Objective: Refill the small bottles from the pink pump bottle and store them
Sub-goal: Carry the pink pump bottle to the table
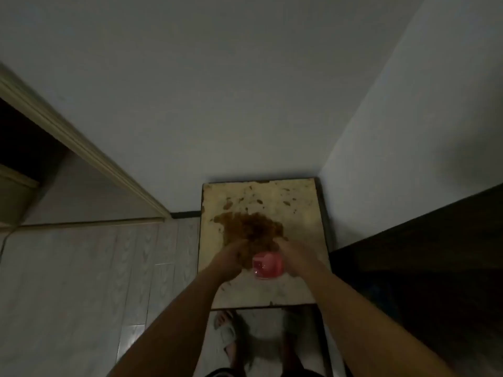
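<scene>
Head view: both hands, left hand (pixel 231 261) and right hand (pixel 295 258), grip the pink bottle (pixel 266 265) mid-tabletop (pixel 299 213), bare surface toward the far edge.

Two bare forearms, no sleeves in view, no watch or band at either wrist. Bare hands, left (pixel 231 261) and right (pixel 295 257), no gloves; rings too dim to tell. Dark garment with a thin pale edge (pixel 217 372) low in view. Bare feet (pixel 231 349) below, blurred.
</scene>
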